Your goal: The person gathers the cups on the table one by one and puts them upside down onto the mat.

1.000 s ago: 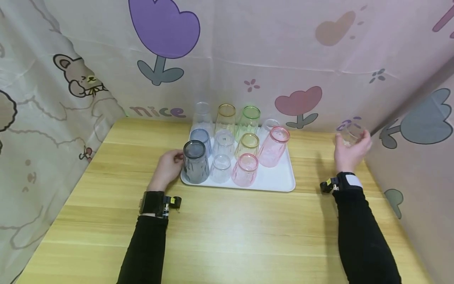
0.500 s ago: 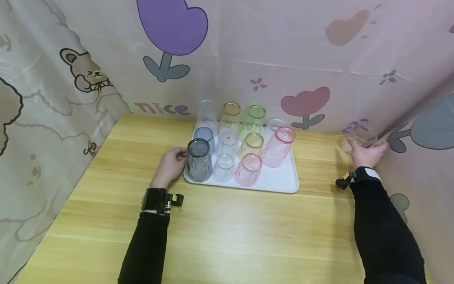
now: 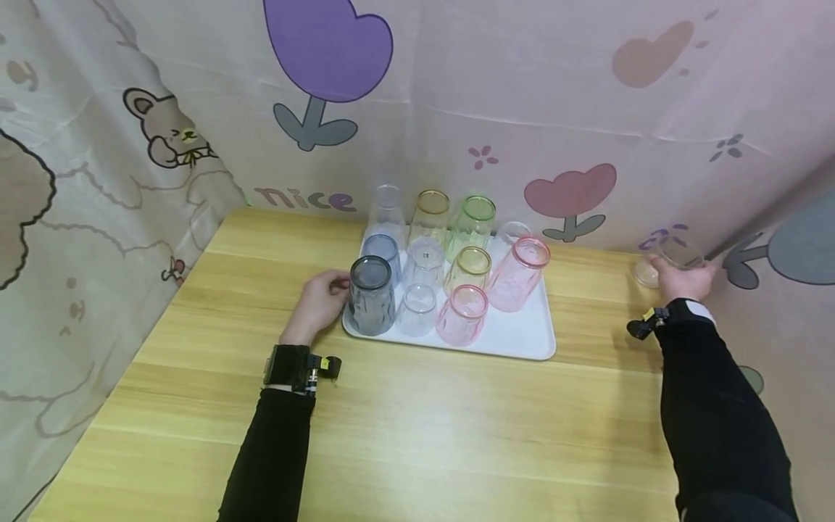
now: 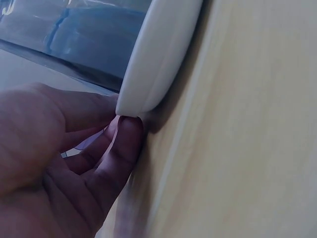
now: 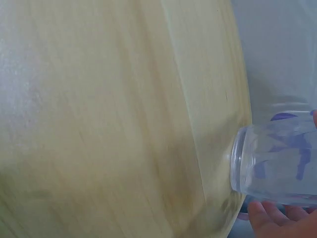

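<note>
My right hand [image 3: 683,281] grips a clear glass cup [image 3: 672,257] at the table's far right rear corner, close to the curtain. The cup is tilted with its base low over the wood. The right wrist view shows that clear cup [image 5: 277,161] with fingertips [image 5: 275,220] under it. My left hand [image 3: 322,297] rests against the left edge of a white tray [image 3: 515,330], beside a grey cup [image 3: 372,296]. In the left wrist view its fingers [image 4: 121,148] touch the tray's rounded corner [image 4: 163,49].
The tray holds several upturned cups: clear, blue, yellow, green [image 3: 472,225] and pink [image 3: 462,313], with one taller pink cup [image 3: 518,274] leaning. A patterned curtain [image 3: 522,109] walls in the wooden table [image 3: 424,435] at the back and on both sides.
My right hand has carried the clear cup rightward and down toward the table's rear corner. The left hand has stayed at the tray's edge.
</note>
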`<control>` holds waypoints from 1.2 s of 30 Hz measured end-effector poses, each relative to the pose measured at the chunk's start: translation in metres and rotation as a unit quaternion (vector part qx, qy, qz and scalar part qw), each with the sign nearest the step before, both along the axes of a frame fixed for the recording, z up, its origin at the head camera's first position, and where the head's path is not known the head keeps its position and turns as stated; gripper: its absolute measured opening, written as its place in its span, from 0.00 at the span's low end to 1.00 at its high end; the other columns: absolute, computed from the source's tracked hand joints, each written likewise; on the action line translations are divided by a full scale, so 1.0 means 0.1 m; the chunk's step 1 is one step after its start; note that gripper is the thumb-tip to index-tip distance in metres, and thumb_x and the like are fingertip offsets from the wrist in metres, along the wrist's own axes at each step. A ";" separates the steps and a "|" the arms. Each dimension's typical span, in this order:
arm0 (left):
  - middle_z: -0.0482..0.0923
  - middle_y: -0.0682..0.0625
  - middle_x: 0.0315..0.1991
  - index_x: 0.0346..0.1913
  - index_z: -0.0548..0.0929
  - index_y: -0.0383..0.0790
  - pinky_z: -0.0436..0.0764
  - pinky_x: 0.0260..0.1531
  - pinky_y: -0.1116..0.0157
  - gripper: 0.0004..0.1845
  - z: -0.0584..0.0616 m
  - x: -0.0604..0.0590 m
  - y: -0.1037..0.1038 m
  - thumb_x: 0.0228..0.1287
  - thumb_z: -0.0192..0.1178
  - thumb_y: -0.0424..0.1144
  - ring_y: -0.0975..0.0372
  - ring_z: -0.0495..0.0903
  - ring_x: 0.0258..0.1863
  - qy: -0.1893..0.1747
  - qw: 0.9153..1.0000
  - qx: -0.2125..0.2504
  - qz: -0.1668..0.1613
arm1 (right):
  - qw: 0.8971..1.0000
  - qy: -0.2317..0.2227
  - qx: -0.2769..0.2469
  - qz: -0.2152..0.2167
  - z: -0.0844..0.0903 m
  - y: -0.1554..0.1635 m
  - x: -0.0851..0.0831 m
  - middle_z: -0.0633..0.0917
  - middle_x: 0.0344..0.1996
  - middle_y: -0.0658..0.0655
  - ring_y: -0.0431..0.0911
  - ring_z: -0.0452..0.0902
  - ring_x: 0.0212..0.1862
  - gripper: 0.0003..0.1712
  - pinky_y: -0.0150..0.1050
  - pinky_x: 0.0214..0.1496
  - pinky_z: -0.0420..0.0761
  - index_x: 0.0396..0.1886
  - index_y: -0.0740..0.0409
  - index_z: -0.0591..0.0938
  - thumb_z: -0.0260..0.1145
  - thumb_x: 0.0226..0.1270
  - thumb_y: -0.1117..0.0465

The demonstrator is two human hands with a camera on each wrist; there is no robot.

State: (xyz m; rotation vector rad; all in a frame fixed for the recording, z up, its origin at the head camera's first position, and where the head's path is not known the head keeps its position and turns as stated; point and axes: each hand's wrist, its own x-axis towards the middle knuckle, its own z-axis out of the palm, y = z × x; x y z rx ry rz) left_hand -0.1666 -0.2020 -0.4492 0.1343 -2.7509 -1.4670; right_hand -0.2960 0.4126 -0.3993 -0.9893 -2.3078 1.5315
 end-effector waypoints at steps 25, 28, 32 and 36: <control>0.81 0.35 0.57 0.67 0.77 0.30 0.80 0.61 0.49 0.22 -0.02 0.04 -0.02 0.74 0.59 0.33 0.45 0.82 0.57 -0.024 1.000 0.013 -0.012 | 0.941 0.181 -0.285 -0.007 0.26 -0.41 0.30 0.43 0.82 0.46 0.44 0.50 0.80 0.61 0.39 0.77 0.64 0.85 0.44 0.41 0.74 0.68 0.57; 0.81 0.34 0.58 0.67 0.77 0.30 0.80 0.61 0.49 0.22 -0.01 0.03 -0.02 0.75 0.59 0.33 0.44 0.82 0.58 -0.025 0.999 0.015 -0.012 | 0.921 0.211 -0.328 0.019 0.37 -0.49 0.36 0.49 0.82 0.49 0.48 0.54 0.80 0.59 0.40 0.75 0.66 0.85 0.46 0.45 0.76 0.67 0.56; 0.81 0.34 0.58 0.67 0.77 0.30 0.80 0.61 0.49 0.22 0.00 0.02 -0.02 0.74 0.59 0.33 0.44 0.82 0.58 -0.028 0.999 0.013 -0.012 | 0.885 0.247 -0.391 0.043 0.53 -0.61 0.45 0.68 0.71 0.52 0.49 0.63 0.77 0.49 0.41 0.74 0.69 0.79 0.48 0.58 0.77 0.65 0.55; 0.81 0.35 0.58 0.67 0.77 0.30 0.80 0.61 0.49 0.22 0.02 0.01 -0.02 0.74 0.59 0.33 0.44 0.82 0.57 -0.027 1.000 0.012 -0.012 | 0.848 0.278 -0.445 0.070 0.69 -0.78 0.58 0.77 0.62 0.54 0.50 0.65 0.75 0.37 0.42 0.71 0.75 0.71 0.51 0.68 0.76 0.68 0.55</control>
